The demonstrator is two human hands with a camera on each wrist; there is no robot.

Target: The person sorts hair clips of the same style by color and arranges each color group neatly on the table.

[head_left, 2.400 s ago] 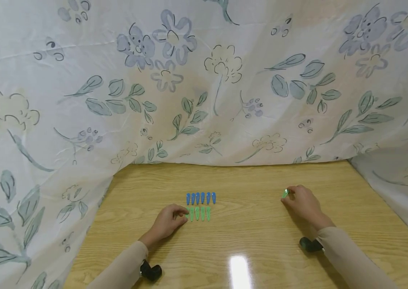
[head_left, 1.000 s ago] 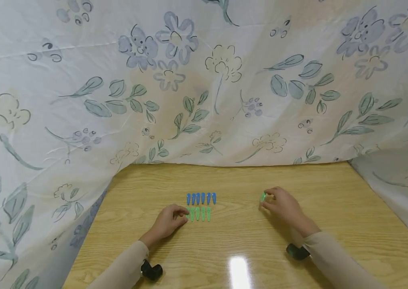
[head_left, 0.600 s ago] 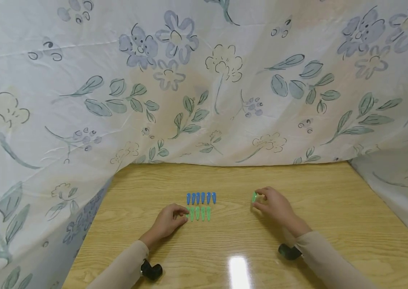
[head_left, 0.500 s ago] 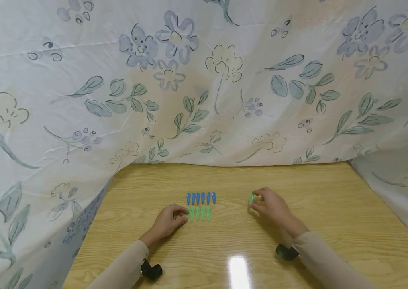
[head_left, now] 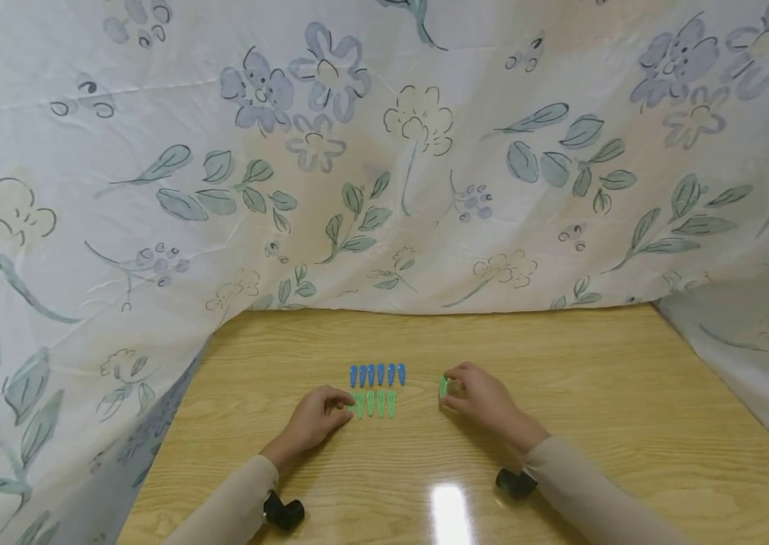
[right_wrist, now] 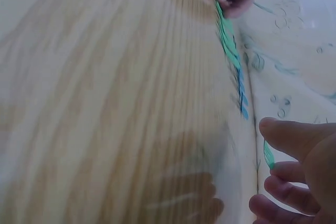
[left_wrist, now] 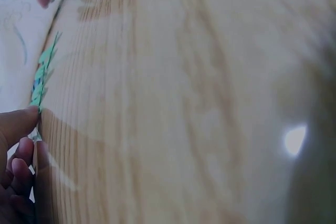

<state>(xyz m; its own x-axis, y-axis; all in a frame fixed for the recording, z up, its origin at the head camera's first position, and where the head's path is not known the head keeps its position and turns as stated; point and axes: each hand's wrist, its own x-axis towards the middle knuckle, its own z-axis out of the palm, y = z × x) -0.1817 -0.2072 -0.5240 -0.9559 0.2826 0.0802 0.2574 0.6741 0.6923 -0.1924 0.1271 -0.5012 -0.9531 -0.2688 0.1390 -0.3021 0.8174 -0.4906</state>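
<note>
Two rows of snap hair clips lie side by side on the table: several blue clips (head_left: 381, 375) behind, several green clips (head_left: 381, 404) in front. My left hand (head_left: 316, 418) is at the left end of the green row, its thumb and index finger around the ends of the leftmost green clip (head_left: 352, 406), which they partly cover. To the right of the rows, my right hand (head_left: 483, 400) pinches another green hair clip (head_left: 443, 387) upright between thumb and index finger. In the right wrist view this held clip (right_wrist: 268, 156) shows between the fingertips, just above the table.
The wooden table (head_left: 616, 363) reaches back to a hanging floral cloth (head_left: 425, 250), which also closes off both sides. A bright light reflection (head_left: 451, 515) lies near the front. Dark wrist cameras (head_left: 284, 512) sit below both sleeves.
My right hand has travelled left across the table with the green hair clip, coming closer to the rows. My left hand stays at the same spot, and the rows look unchanged.
</note>
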